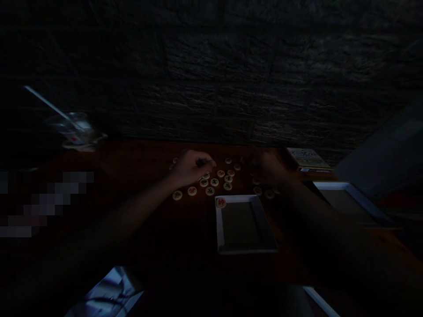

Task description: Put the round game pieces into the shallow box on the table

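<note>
Several round wooden pieces [214, 182] with red or dark characters lie spread over the dark table. My left hand [194, 167] is curled above the left part of them, thumb and fingers together; whatever it may hold is too dark to make out. My right hand [267, 166] is over the pieces on the right, blurred and dim, so its fingers cannot be read. Nearer to me is a shallow white-rimmed tray [220, 229]. One red-marked piece [221, 202] lies at its far left corner.
A cup with a straw [77, 130] stands at the back left. On the right are a flat printed box [309, 159] and a second open tray [330, 186]. A rough wall [211, 79] rises behind the table. A bright sheet-like object [110, 290] is at the lower left.
</note>
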Demonstrator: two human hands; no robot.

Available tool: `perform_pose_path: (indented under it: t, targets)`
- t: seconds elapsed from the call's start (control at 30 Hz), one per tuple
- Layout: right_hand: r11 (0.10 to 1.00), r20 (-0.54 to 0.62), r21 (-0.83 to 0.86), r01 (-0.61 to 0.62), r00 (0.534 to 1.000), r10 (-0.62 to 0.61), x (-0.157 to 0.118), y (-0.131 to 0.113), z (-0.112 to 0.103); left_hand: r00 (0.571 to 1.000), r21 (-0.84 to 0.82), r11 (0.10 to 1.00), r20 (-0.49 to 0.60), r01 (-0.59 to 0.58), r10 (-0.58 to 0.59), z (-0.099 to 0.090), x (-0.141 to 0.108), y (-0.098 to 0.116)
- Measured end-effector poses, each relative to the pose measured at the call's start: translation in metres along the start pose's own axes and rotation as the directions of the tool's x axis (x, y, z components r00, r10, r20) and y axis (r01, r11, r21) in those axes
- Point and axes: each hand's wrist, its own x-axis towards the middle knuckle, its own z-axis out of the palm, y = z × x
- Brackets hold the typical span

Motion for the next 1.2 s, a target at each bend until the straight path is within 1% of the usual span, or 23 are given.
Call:
perform_pose_path:
  t: [0.03, 0.07, 0.1, 0.17, 0.2, 0.3, 0.43, 0.57, 0.67, 0.77, 0.87, 0.97, 1.03, 1.13, 1.2]
  targets:
    - [0.993, -0.06, 0.119, 0.001, 0.998, 0.006, -0.003, -0.006, -0.001, 1.0, -0.086, 0.996, 0.016, 0.027, -0.026, 0.003, -0.001, 0.004]
    - [0.966, -0.115, 0.259, 0.017, 0.993, 0.014, -0.007, -0.013, -0.001, 0.997, -0.178, 0.982, 0.047, 0.07, -0.062, 0.006, -0.002, 0.009]
    - [0.921, -0.147, 0.387, 0.051, 0.989, 0.007, -0.011, -0.021, -0.001, 0.992, -0.258, 0.959, 0.088, 0.115, -0.095, 0.01, -0.003, 0.013]
    - [0.806, -0.172, 0.577, 0.13, 0.984, -0.036, -0.017, -0.034, 0.001, 0.976, -0.374, 0.906, 0.163, 0.199, -0.147, 0.016, -0.006, 0.022]
    - [0.773, -0.168, 0.615, 0.157, 0.984, -0.066, -0.02, -0.04, 0.003, 0.966, -0.402, 0.884, 0.19, 0.239, -0.175, 0.019, -0.007, 0.025]
    - [0.741, -0.164, 0.643, 0.195, 0.98, -0.115, -0.026, -0.051, 0.006, 0.956, -0.459, 0.844, 0.218, 0.277, -0.195, 0.023, -0.01, 0.033]
    - [0.72, -0.144, 0.674, 0.166, 0.985, -0.092, -0.03, -0.055, 0.005, 0.954, -0.51, 0.809, 0.216, 0.293, -0.209, 0.025, -0.011, 0.034]
    - [0.719, -0.115, 0.69, 0.084, 0.993, -0.006, -0.033, -0.057, 0.002, 0.968, -0.564, 0.789, 0.185, 0.245, -0.169, 0.029, -0.012, 0.029]
    - [0.747, -0.091, 0.664, 0.025, 0.995, 0.047, -0.035, -0.058, 0.001, 0.98, -0.547, 0.816, 0.163, 0.187, -0.115, 0.031, -0.014, 0.027]
    - [0.735, -0.082, 0.678, -0.002, 0.993, 0.079, -0.036, -0.06, 0.0, 0.988, -0.535, 0.833, 0.126, 0.141, -0.086, 0.032, -0.016, 0.029]
    - [0.694, -0.069, 0.719, -0.036, 0.99, 0.122, -0.036, -0.064, -0.002, 0.997, -0.511, 0.856, 0.041, 0.08, -0.069, 0.032, -0.018, 0.033]
    - [0.637, -0.043, 0.769, -0.056, 0.989, 0.139, -0.036, -0.066, -0.004, 1.0, -0.478, 0.878, -0.009, -0.007, 0.003, 0.031, -0.019, 0.033]
    - [0.604, -0.002, 0.793, -0.078, 0.991, 0.131, -0.036, -0.067, -0.004, 0.998, -0.471, 0.881, -0.029, -0.055, 0.047, 0.03, -0.02, 0.032]
    - [0.544, 0.037, 0.831, -0.117, 0.987, 0.155, -0.036, -0.066, -0.001, 0.997, -0.445, 0.893, -0.007, -0.074, 0.08, 0.03, -0.021, 0.032]
    - [0.488, 0.05, 0.863, -0.13, 0.983, 0.174, -0.037, -0.064, 0.001, 0.997, -0.421, 0.905, 0.006, -0.062, 0.071, 0.029, -0.023, 0.033]
